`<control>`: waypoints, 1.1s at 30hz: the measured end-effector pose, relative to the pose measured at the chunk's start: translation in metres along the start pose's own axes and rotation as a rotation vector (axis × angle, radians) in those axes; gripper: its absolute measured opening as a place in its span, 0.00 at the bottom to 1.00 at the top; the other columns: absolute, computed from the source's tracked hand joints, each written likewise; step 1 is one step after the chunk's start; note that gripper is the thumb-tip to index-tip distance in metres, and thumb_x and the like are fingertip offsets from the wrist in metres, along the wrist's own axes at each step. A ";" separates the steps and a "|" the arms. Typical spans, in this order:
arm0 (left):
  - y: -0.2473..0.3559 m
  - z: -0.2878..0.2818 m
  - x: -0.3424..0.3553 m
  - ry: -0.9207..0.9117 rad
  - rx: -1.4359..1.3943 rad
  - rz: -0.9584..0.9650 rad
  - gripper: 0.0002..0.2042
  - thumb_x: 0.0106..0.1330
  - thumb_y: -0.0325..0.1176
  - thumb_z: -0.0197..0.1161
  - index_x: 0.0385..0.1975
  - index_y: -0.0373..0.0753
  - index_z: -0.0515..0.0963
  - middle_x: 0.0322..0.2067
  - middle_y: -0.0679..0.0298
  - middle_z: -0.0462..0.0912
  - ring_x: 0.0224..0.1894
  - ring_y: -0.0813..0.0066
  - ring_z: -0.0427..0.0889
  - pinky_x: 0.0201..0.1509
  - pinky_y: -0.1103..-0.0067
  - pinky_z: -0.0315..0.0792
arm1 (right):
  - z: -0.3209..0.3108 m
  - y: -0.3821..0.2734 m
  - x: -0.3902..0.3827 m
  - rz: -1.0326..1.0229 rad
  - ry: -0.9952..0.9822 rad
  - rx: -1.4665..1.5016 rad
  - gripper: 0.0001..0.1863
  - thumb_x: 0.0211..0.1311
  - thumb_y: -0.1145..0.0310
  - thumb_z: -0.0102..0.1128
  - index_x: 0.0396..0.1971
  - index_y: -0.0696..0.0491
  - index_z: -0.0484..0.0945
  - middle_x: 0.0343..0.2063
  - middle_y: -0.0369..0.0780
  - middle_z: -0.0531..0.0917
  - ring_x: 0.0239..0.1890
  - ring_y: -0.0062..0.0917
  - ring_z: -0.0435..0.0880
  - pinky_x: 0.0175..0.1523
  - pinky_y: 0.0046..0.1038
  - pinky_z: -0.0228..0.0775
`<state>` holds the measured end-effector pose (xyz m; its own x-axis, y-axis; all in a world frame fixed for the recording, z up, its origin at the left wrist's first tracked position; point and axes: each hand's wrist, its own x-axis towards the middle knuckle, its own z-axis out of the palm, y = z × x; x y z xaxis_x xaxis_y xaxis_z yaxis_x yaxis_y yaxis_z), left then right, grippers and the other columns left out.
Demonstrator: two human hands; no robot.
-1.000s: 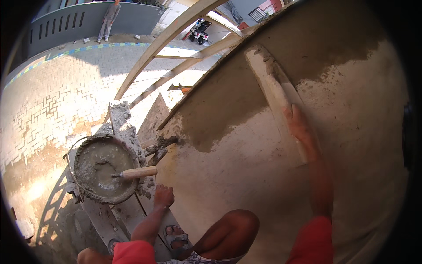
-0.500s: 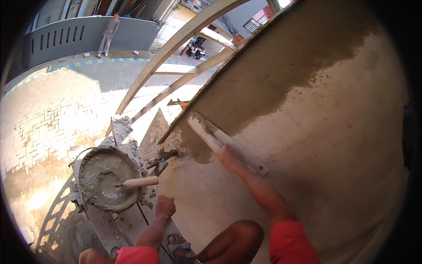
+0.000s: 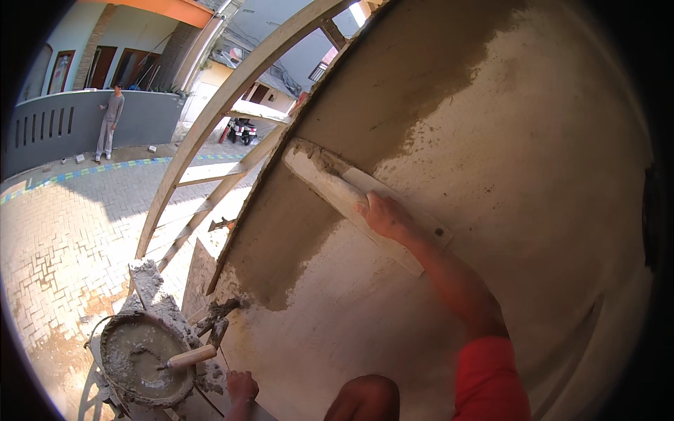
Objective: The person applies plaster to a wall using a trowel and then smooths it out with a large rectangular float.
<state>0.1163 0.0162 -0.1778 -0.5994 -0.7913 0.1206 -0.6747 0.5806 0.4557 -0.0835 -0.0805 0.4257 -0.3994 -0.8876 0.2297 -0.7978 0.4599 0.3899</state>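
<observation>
My right hand (image 3: 387, 216) is wrapped round the grip of a long, pale plastering float (image 3: 319, 177). The float lies against the broad wall surface, its far end over the dark wet plaster (image 3: 393, 84) and its near end on the lighter, drier part (image 3: 519, 175). At the lower left my left hand (image 3: 242, 386) is closed beside the plank staging; whatever it holds, if anything, is hidden. Left of it stands a bucket (image 3: 191, 382) of grey mortar (image 3: 133, 351). A trowel with a wooden handle (image 3: 193, 356) rests in that bucket, its blade sunk in the mortar.
A wooden ladder (image 3: 168, 179) slants up past the wall's left edge. Mortar-caked pieces (image 3: 219, 312) jut out by the bucket. Below is a paved street (image 3: 63, 238), with a person (image 3: 110, 123) standing by a grey wall (image 3: 67, 133) and a parked motorbike (image 3: 242, 132).
My right hand has slid the float farther up along the wall's edge, over the wet band. The view has shifted, so the bucket and my left hand sit lower in the picture.
</observation>
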 end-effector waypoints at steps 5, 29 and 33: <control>0.008 -0.015 0.001 -0.050 -0.015 0.010 0.08 0.54 0.36 0.57 0.25 0.40 0.81 0.26 0.56 0.83 0.37 0.60 0.80 0.54 0.65 0.63 | -0.090 0.060 0.034 0.082 0.217 -0.028 0.35 0.70 0.41 0.40 0.54 0.62 0.71 0.50 0.56 0.79 0.56 0.48 0.76 0.60 0.44 0.69; 0.007 -0.010 0.002 0.100 -0.107 0.023 0.06 0.55 0.34 0.58 0.24 0.41 0.81 0.26 0.57 0.82 0.36 0.61 0.79 0.52 0.68 0.64 | -0.152 0.208 -0.100 0.358 0.344 -0.158 0.39 0.72 0.42 0.39 0.65 0.63 0.62 0.58 0.56 0.73 0.61 0.45 0.73 0.63 0.39 0.65; 0.003 -0.021 0.005 0.069 -0.080 0.000 0.07 0.56 0.34 0.57 0.26 0.41 0.81 0.27 0.57 0.83 0.37 0.61 0.79 0.52 0.67 0.64 | -0.185 0.175 -0.074 0.340 0.324 0.001 0.39 0.72 0.41 0.39 0.63 0.64 0.64 0.54 0.56 0.76 0.57 0.44 0.77 0.60 0.40 0.68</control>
<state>0.1204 0.0100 -0.1572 -0.5668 -0.8040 0.1797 -0.6363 0.5658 0.5244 -0.1102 0.0711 0.6422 -0.4765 -0.6322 0.6110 -0.6469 0.7227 0.2432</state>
